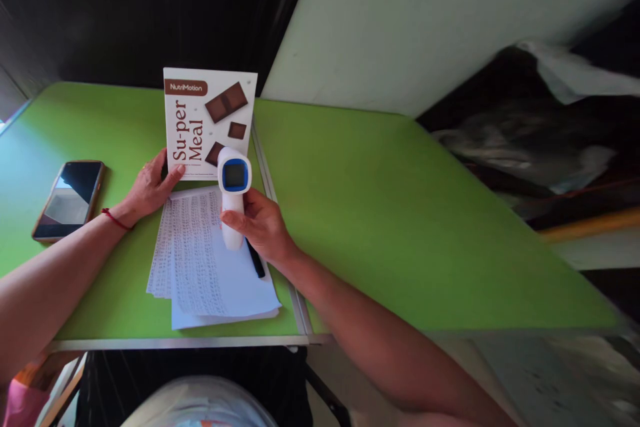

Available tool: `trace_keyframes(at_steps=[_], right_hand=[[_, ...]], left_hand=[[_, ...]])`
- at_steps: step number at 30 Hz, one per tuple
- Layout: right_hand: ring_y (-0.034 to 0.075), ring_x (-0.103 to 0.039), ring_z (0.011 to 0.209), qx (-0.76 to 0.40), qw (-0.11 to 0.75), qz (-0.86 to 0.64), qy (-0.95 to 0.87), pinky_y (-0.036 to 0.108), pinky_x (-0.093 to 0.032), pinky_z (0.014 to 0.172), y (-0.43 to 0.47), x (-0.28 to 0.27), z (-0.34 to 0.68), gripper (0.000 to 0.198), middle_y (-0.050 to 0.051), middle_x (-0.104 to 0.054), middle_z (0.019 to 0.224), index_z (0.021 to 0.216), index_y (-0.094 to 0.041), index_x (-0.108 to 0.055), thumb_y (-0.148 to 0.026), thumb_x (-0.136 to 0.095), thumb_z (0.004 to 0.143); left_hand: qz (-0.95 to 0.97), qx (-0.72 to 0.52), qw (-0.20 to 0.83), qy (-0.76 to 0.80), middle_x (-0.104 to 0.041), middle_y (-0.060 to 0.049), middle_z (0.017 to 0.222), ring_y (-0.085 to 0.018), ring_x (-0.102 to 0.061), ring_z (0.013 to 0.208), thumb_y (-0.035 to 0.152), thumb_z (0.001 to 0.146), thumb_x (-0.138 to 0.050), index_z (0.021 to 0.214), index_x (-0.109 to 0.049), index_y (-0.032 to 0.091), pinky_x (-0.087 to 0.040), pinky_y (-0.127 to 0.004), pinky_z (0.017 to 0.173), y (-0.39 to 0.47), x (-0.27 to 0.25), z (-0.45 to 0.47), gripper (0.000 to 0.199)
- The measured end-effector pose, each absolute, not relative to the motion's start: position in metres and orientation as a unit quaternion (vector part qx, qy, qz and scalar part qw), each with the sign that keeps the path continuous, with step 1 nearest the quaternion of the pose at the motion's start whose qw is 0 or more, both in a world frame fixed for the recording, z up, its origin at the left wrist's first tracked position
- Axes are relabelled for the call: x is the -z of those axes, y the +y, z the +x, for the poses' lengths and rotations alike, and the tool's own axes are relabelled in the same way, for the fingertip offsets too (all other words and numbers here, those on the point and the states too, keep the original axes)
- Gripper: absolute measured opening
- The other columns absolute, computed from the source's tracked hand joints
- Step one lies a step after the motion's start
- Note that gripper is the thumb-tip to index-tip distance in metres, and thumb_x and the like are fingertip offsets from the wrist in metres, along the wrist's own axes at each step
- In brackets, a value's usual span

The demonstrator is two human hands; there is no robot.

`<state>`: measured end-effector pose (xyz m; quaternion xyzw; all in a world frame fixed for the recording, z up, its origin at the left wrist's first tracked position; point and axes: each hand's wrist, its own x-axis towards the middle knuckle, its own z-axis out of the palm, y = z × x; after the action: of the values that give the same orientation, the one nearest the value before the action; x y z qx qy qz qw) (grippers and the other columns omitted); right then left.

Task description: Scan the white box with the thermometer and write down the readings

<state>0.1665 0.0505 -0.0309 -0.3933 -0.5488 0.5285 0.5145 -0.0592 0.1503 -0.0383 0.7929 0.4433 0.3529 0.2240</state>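
Observation:
My left hand grips the lower left corner of a white box printed "NutriMotion Su-per Meal" with brown bar pictures, its thumb on the front face. The box stands upright on the green table. Wrapped in my right hand is the handle of a white handheld infrared thermometer with a blue-framed screen, which looks dark grey. It is in front of the box's lower right part and hides some of it. Beneath the thermometer lie sheets of paper covered in handwriting, with a black pen on them, partly hidden.
A smartphone lies face up on the left of the green table. A metal seam crosses the tabletop beside the papers. Behind are a dark panel and a pale wall. Plastic bags sit on the right.

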Motion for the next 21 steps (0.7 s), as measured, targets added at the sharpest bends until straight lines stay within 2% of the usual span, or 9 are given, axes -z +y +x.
trace_keyframes(at_steps=[6, 14, 21], right_hand=[[0.013, -0.052, 0.064, -0.514, 0.506, -0.415, -0.554, 0.031, -0.047, 0.057, 0.0495, 0.0282, 0.167, 0.048, -0.004, -0.056, 0.07, 0.086, -0.025, -0.059, -0.063, -0.083, 0.069], [0.013, -0.05, 0.064, -0.514, 0.517, -0.431, -0.532, 0.031, -0.048, 0.06, 0.0486, 0.023, 0.1665, 0.051, -0.004, -0.057, 0.07, 0.08, -0.026, -0.057, -0.064, -0.086, 0.061], [0.014, -0.05, 0.068, -0.501, 0.52, -0.433, -0.54, 0.031, -0.048, 0.061, 0.0482, 0.023, 0.167, 0.046, -0.004, -0.055, 0.071, 0.083, -0.026, -0.058, -0.056, -0.087, 0.063]], left_hand=[[0.8, -0.366, 0.215, 0.424, -0.073, -0.012, 0.119, -0.033, -0.07, 0.105, 0.065, 0.099, -0.046, 0.12, -0.06, 0.023, -0.058, -0.05, 0.091, 0.1504, 0.0386, -0.0601, 0.049], [0.802, -0.381, 0.2, 0.414, -0.074, -0.011, 0.114, -0.031, -0.072, 0.1, 0.065, 0.099, -0.049, 0.117, -0.062, 0.024, -0.06, -0.045, 0.085, 0.1533, 0.0428, -0.0612, 0.047], [0.797, -0.38, 0.215, 0.417, -0.074, -0.011, 0.115, -0.031, -0.071, 0.102, 0.067, 0.098, -0.05, 0.116, -0.061, 0.023, -0.059, -0.046, 0.087, 0.1509, 0.0398, -0.0607, 0.049]])
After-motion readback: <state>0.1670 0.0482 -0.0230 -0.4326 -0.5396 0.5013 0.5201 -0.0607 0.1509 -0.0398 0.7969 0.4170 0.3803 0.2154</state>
